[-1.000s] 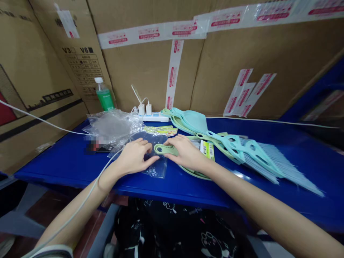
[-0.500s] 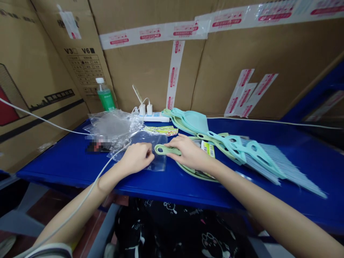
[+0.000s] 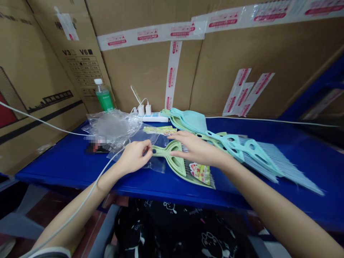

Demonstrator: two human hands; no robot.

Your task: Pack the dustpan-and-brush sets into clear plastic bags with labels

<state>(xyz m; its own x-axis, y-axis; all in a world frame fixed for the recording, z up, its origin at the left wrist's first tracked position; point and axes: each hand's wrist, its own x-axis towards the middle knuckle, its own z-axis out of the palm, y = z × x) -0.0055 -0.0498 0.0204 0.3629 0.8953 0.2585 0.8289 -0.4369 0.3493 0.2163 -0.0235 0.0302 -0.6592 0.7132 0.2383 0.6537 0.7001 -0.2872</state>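
A light green dustpan with a hand brush (image 3: 176,161) lies on the blue table, its handle pointing left. My left hand (image 3: 137,156) is closed, its fingertips over the tip of that handle. My right hand (image 3: 197,148) is spread over the brush, its thumb near the brush's head and its fingers apart. A bright printed label (image 3: 200,173) shows on the grey bristles. Beneath the handle and my left hand lies a clear plastic bag (image 3: 158,165).
More green and turquoise dustpans (image 3: 193,120) and turquoise brushes (image 3: 258,152) lie at the right. Crumpled clear bags (image 3: 113,125), a green bottle (image 3: 104,98), a power strip (image 3: 156,117) and printed labels (image 3: 158,130) stand or lie behind. A white cable (image 3: 88,193) crosses my left arm.
My right hand has let go of the green handle and opened over the brush. The green set has shifted left and its label now shows, with the handle tip at my left fingers.
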